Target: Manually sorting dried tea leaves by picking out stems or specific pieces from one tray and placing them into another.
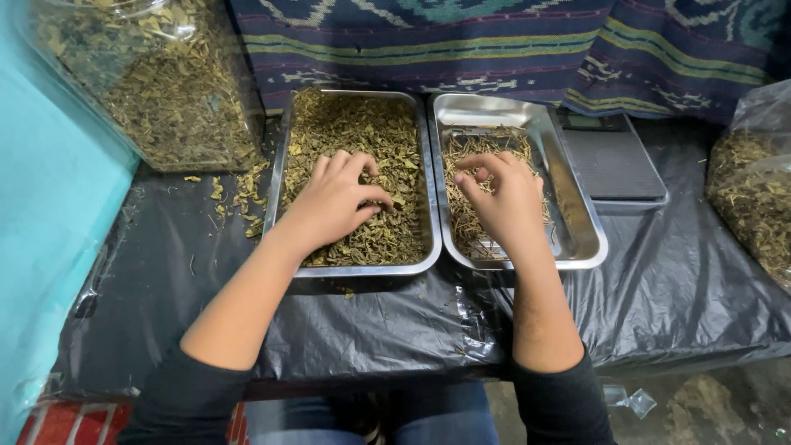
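A black plastic sheet (684, 280) covers the work surface across the middle of the frame, with a patterned woven cloth (511, 41) hanging along the top edge. At upper left stands a large clear container (156, 82) packed with dried leaves, and a clear bag (754, 181) of similar material sits at the right edge. A dark flat scale (614, 161) lies right of centre, just beside the trays.

Two steel trays sit side by side in the centre, touching or nearly so. The left tray (284, 165) is filled almost edge to edge with dried green leaves (362, 132). The right tray (581, 231) holds only a thin layer of pale stems (482, 148) on its left half; its right half is bare metal. Judging by that, the sorting looks early to midway: a small share of stems is set apart, and a thick bed of leaves is left to go through.

The left hand (334, 202) rests on the leaves, fingers curled down into them, thumb and forefinger nearly meeting; whether it pinches anything I cannot tell. The right hand (507, 198) hovers over the stems, fingers bent and loosely spread, gripping nothing that shows.

A few stray leaves (239, 194) lie on the plastic left of the trays.
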